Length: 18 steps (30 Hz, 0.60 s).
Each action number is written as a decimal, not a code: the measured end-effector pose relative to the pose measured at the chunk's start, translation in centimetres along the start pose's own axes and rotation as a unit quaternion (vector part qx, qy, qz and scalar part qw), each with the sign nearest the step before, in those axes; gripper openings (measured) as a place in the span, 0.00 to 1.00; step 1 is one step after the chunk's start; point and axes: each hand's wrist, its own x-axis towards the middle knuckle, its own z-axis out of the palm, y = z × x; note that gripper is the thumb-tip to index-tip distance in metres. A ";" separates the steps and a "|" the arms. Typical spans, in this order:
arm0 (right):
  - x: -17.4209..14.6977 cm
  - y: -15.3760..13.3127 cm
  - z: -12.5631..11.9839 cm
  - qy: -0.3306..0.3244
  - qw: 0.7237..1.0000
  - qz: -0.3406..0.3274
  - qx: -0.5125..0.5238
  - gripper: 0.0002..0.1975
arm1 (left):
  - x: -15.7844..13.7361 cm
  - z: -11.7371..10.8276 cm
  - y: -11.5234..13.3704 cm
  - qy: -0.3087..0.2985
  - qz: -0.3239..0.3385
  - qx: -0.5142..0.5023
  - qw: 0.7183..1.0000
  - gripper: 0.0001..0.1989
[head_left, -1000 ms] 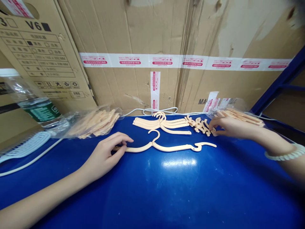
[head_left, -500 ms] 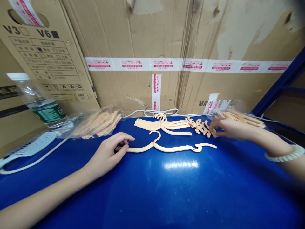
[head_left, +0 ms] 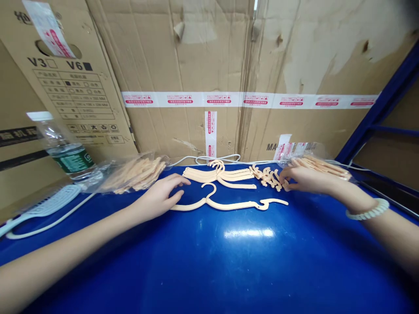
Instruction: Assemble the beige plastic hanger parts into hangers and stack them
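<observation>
Hanger (head_left: 233, 206) ends at a loose left hand (head_left: 163, 192)

It lies flat on the blue table (head_left: 209, 266), its left end hidden by that hand, whose thumb and forefinger stand parted. Over right, the right hand's (head_left: 306, 178) bent fingers reach the small hooked pieces (head_left: 267, 176), well apart from the hanger; whether they've pinched one, I can't tell.

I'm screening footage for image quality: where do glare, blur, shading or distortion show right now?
Head view: glare streak on the blue table, below the nearest hanger; head view: small print on the left carton soft; head view: table darkening towards the lower right; head view: bottle leaning outward, probably wide-angle stretch.
</observation>
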 end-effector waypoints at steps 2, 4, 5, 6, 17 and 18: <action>0.0 -0.2 -0.1 -0.006 1.000 0.010 -0.004 0.05 | 1.3 0.0 -0.4 -0.007 0.012 0.011 1.000 0.14; -0.1 -0.4 -0.2 -0.010 1.000 0.016 -0.006 0.05 | 2.5 0.4 -0.9 -0.013 0.022 0.023 0.999 0.14; -0.1 -0.5 -0.3 -0.010 1.000 0.018 -0.007 0.05 | 3.0 0.7 -1.2 -0.015 0.025 0.029 0.999 0.14; -0.2 -0.6 -0.4 -0.011 1.000 0.019 -0.007 0.05 | 3.4 1.0 -1.6 -0.017 0.028 0.035 0.999 0.13; -0.3 -0.5 -0.6 0.003 1.000 0.001 0.000 0.05 | 5.1 2.2 -2.6 -0.042 0.071 0.039 0.996 0.09; -0.3 -0.4 -0.6 0.004 1.000 -0.001 0.001 0.06 | 5.2 2.2 -2.6 -0.044 0.072 0.035 0.996 0.09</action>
